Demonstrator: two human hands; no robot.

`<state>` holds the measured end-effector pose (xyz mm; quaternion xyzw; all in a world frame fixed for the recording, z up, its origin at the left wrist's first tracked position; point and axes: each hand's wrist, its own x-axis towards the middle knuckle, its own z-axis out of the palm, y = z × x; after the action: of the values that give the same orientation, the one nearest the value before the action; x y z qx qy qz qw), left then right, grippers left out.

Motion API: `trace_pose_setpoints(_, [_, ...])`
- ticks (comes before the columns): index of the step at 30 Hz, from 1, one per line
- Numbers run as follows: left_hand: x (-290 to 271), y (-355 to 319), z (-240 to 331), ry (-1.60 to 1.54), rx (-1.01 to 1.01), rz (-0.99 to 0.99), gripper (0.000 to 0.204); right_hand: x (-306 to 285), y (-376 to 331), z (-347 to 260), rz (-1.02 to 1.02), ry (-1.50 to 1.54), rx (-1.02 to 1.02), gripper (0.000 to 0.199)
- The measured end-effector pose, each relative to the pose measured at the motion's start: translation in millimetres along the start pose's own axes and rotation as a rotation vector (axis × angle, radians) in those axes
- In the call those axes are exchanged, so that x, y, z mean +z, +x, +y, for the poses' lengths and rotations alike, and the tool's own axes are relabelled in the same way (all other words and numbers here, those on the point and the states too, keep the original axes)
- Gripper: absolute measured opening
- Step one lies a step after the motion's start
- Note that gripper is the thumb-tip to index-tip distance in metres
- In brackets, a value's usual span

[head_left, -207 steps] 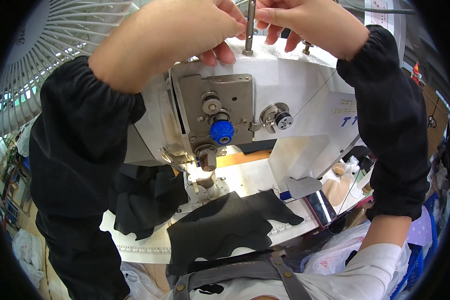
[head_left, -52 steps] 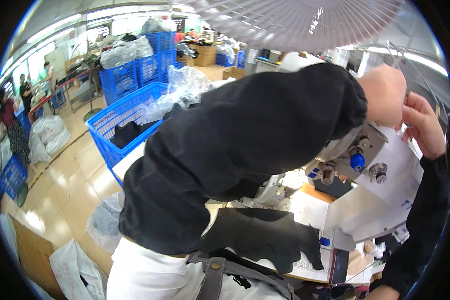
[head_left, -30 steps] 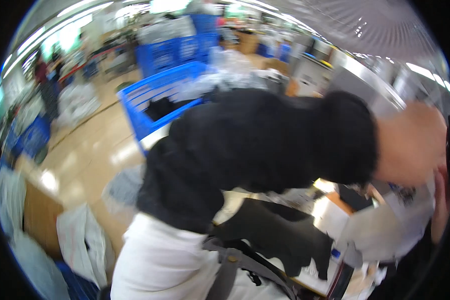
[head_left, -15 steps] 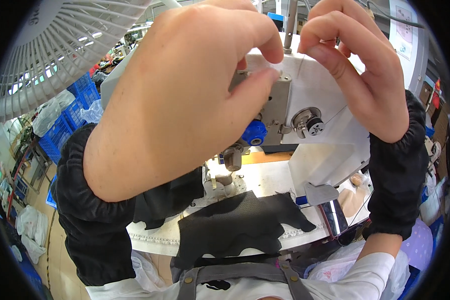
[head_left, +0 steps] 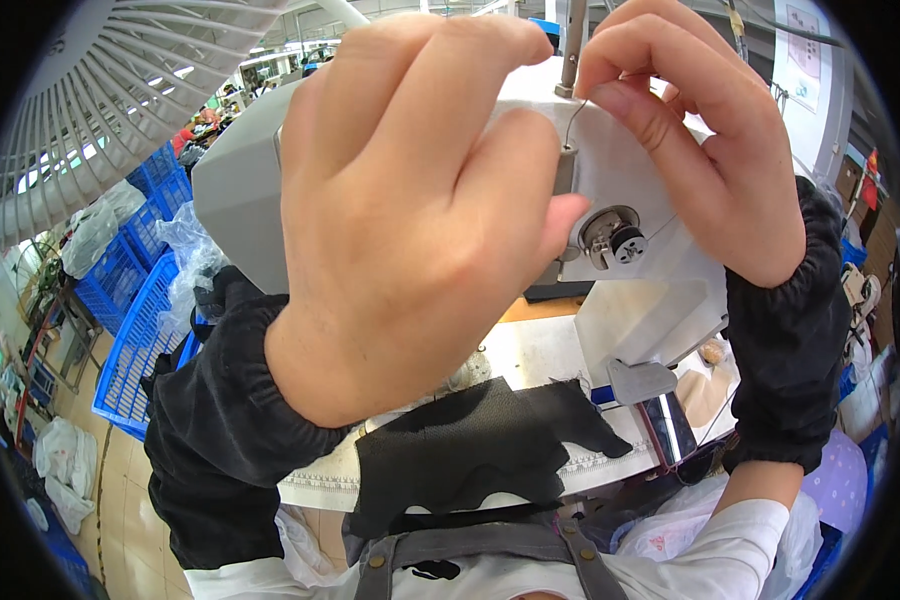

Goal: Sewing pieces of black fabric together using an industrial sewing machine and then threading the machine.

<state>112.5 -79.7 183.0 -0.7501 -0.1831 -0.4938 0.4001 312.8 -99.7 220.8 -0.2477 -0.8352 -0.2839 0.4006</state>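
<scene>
A white sewing machine stands in front of me. My right hand, at the top right of its head, is closed in a pinch on a thin thread. This thread drops in a curve from the fingertips to a metal guide on the machine. My left hand hovers in front of the machine head, fingers apart, and hides the needle area; nothing shows in it. Right of my left thumb sits a round metal tension part with a black centre. Black mesh fabric pieces lie on the machine bed below.
A white fan fills the upper left. Blue crates with plastic bags stand at the left. A phone lies right of the fabric, by a grey lever pad. A metal rod rises above the machine.
My left hand has turned and moved right, its fingers spreading from a near pinch. My right hand has shifted slightly left, with the thread now visible at its fingertips.
</scene>
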Motion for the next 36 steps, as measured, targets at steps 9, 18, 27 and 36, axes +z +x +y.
trace_pose_setpoints(9, [8.6, -11.8, 3.7, -0.091, -0.051, 0.106, 0.022, -0.3, -4.2, -1.2, 0.029, 0.016, 0.006, 0.004])
trace_pose_setpoints(18, [19.1, -18.9, 4.8, -0.120, -0.084, 0.184, 0.019, 5.6, 6.3, -12.9, 0.020, -0.069, 0.128, 0.005])
trace_pose_setpoints(27, [24.1, -18.5, 7.0, -0.143, -0.110, 0.234, 0.017, 4.9, 0.4, -1.0, 0.019, 0.005, 0.096, 0.003])
trace_pose_setpoints(36, [26.4, -18.0, 10.3, -0.105, -0.107, 0.254, 0.018, -0.9, -10.4, 3.6, -0.053, 0.103, 0.037, 0.006])
